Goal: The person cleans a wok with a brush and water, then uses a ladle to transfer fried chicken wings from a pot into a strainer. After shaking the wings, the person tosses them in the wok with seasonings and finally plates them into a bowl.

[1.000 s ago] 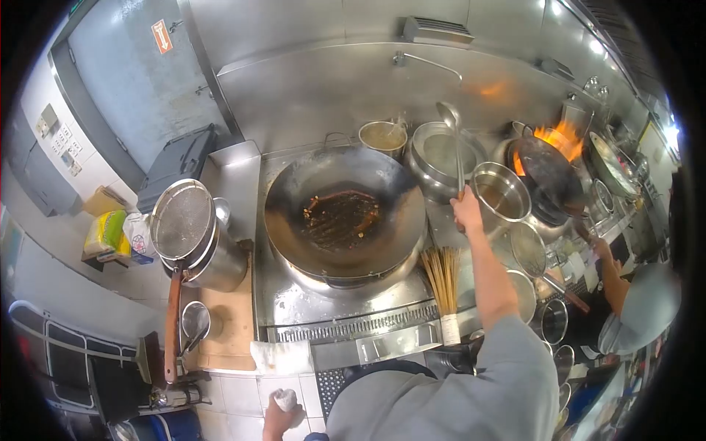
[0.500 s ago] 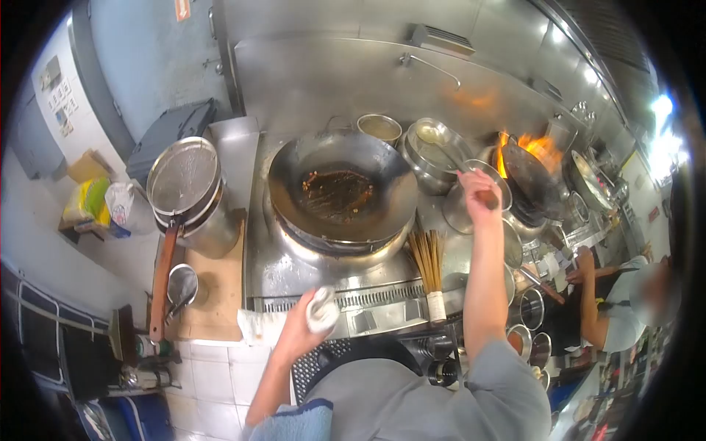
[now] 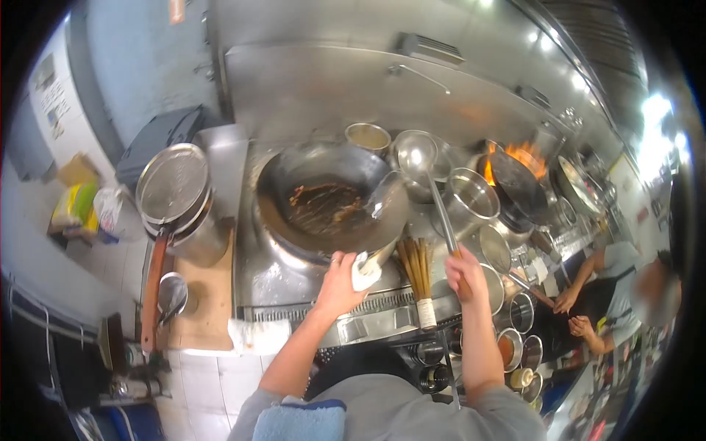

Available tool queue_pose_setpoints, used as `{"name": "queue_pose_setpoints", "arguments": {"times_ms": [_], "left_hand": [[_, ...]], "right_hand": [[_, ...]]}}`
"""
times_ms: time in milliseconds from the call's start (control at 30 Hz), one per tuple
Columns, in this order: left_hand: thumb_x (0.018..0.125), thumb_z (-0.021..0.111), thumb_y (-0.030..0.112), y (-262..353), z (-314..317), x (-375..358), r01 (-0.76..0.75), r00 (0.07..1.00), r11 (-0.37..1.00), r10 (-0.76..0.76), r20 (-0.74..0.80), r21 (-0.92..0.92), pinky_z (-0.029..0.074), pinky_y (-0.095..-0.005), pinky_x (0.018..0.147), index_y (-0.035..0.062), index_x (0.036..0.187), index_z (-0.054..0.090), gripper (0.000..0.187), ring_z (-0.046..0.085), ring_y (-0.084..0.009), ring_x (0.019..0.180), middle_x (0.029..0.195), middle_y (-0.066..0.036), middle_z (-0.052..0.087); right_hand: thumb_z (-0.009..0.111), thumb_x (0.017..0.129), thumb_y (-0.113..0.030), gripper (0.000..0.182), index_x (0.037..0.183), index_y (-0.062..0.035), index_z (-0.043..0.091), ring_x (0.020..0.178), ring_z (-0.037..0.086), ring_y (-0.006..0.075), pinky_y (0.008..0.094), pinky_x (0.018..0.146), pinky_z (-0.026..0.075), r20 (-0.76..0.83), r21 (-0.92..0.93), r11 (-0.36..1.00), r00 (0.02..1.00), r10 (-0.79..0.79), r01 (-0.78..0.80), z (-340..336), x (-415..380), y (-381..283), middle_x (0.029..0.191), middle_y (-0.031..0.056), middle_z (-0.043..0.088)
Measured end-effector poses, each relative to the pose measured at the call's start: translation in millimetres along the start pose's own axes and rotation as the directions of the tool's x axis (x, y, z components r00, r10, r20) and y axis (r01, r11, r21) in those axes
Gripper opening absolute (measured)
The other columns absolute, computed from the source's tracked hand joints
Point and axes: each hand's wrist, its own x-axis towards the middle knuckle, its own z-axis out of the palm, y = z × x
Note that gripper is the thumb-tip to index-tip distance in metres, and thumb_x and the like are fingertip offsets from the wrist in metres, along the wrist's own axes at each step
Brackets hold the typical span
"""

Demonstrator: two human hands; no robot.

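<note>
My right hand (image 3: 467, 273) is closed round the wooden end of a long-handled ladle (image 3: 443, 209). The ladle's round metal bowl is raised over the pots at the back, just right of the wok. A folded white cloth (image 3: 365, 272) is in my left hand (image 3: 341, 284), at the near edge of the large dark wok (image 3: 290, 228); how firmly it grips the rim is hidden. Brown liquid with small bits lies in the wok's bottom, and a clear splash of water shows at its right side. A bamboo brush (image 3: 418, 275) stands between my hands.
Flames (image 3: 523, 158) rise round another wok (image 3: 518, 180) at right. A metal pot (image 3: 473, 195) stands right of the ladle's shaft. On the left, a strainer (image 3: 174, 184) rests on a tall pot. A co-worker (image 3: 588, 301) stands at the far right.
My left hand has moved forward and right with the cloth, up to the wok's edge. My right hand has drawn back, and the ladle is lifted from the pots. Water now splashes in the wok.
</note>
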Motion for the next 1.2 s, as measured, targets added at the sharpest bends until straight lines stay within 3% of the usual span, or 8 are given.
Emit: {"name": "queue_pose_setpoints", "arguments": {"times_ms": [133,300,367,500,833,900,1033,1200], "left_hand": [[0.067,0.075,0.012,7,-7,-7,0.061,0.998,0.998,-0.061,-0.002,-0.004,0.045,-0.0419,0.095,-0.0002,0.124,0.049,0.064,0.051,-0.041,0.112,0.117,-0.021,0.05],[0.067,0.076,0.01,13,-10,-4,0.064,0.995,0.996,-0.059,-0.074,0.058,0.045,-0.0419,0.093,0.0007,0.121,0.05,0.061,0.052,-0.0396,0.109,0.115,-0.02,0.052],[0.068,0.076,0.01,14,-10,-1,0.052,0.996,0.998,-0.049,-0.069,0.048,0.044,-0.0416,0.094,0.0012,0.122,0.05,0.06,0.052,-0.0394,0.109,0.114,-0.02,0.053],[0.068,0.076,0.012,12,-6,1,0.054,0.997,0.994,-0.049,-0.054,0.092,0.046,-0.0426,0.092,-0.0002,0.118,0.05,0.058,0.052,-0.0399,0.109,0.114,-0.019,0.053],[0.071,0.076,0.016,20,-26,6,0.013,0.999,0.988,-0.021,0.05,0.154,0.044,-0.0411,0.098,0.0006,0.13,0.046,0.068,0.055,-0.0362,0.114,0.126,-0.02,0.053],[0.074,0.076,0.019,22,-31,-5,0.077,0.997,0.985,-0.079,-0.009,-0.156,0.044,-0.0393,0.1,0.0012,0.134,0.043,0.07,0.054,-0.0328,0.118,0.13,-0.019,0.052],[0.08,0.07,0.013,31,-35,-25,0.28,0.954,0.499,-0.237,0.181,-0.82,0.045,-0.0394,0.102,0.0004,0.139,0.039,0.068,0.052,-0.0292,0.123,0.133,-0.021,0.051],[0.085,0.062,0.024,36,-22,-6,0.498,0.827,-0.363,-0.073,0.557,-0.788,0.045,-0.0452,0.103,0.0,0.133,0.046,0.056,0.052,-0.036,0.122,0.13,-0.024,0.054]], "right_hand": [[0.062,0.079,-0.004,0.043,0.119,0.0004,0.047,0.047,0.054,0.0184,0.0323,0.041,0.044,-0.119,-0.579,0.808,0.97,-0.213,0.107,-18,142,-13,0.061,0.0058,0.053],[0.062,0.078,-0.001,0.012,0.084,0.0051,0.053,0.048,0.055,0.0184,0.0323,0.045,0.047,-0.194,-0.636,0.771,0.96,-0.2,0.032,-7,235,-28,0.062,0.0078,0.054],[0.061,0.079,0.001,0.009,0.076,0.0018,0.053,0.049,0.054,0.0166,0.0291,0.046,0.046,-0.066,-0.046,0.999,0.998,0.006,-0.009,-25,263,-21,0.062,0.0065,0.054],[0.055,0.086,0.005,0.012,0.08,-0.0003,0.046,0.056,0.052,0.0112,0.0203,0.048,0.046,0.276,0.736,0.645,0.961,-0.009,-0.205,-49,276,-28,0.07,0.0047,0.05],[0.049,0.093,0.001,0.046,0.128,0.0149,0.023,0.057,0.048,0.0122,0.0226,0.047,0.044,0.543,0.798,0.289,0.839,0.033,-0.529,-31,123,-92,0.081,0.0061,0.042],[0.048,0.095,-0.002,0.037,0.124,0.0142,0.032,0.058,0.048,0.0097,0.0218,0.045,0.043,0.569,0.754,0.367,0.821,0.048,-0.544,-28,82,-89,0.085,0.0059,0.043],[0.052,0.092,-0.002,0.03,0.119,0.0101,0.043,0.059,0.048,0.0055,0.019,0.043,0.04,0.475,0.656,0.591,0.865,0.159,-0.469,-8,14,-74,0.082,0.0028,0.045],[0.058,0.089,-0.003,0.023,0.11,0.0055,0.052,0.06,0.047,0.0028,0.0175,0.044,0.039,0.451,0.579,0.687,0.875,0.179,-0.439,36,-22,-22,0.078,-0.0007,0.048]]}}
